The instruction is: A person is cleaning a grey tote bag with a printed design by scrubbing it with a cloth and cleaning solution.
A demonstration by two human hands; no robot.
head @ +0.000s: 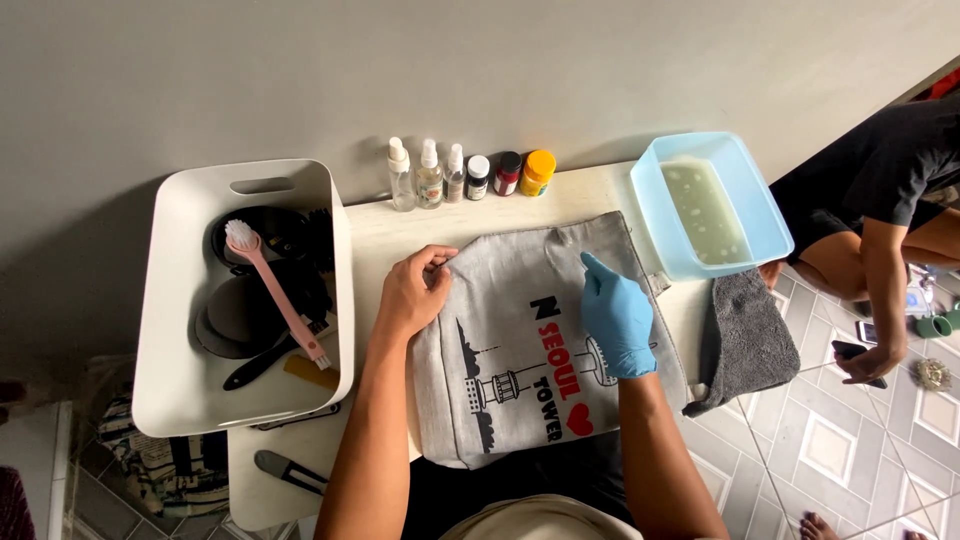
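Observation:
A grey cloth tote bag (520, 340) with a black and red tower print lies flat on the pale table (380, 230). My bare left hand (412, 293) pinches the bag's upper left edge. My right hand (615, 316), in a blue glove, rests on the bag's upper right part with the index finger stretched toward the top hem. Nothing else is in either hand.
A white bin (160, 330) on the left holds a pink long-handled brush (278, 295) and dark items. Three spray bottles (428, 173) and three small jars (508, 173) stand at the wall. A blue tub of cloudy liquid (712, 205) and a grey towel (745, 340) sit right. Another person (880, 220) crouches on the tiled floor.

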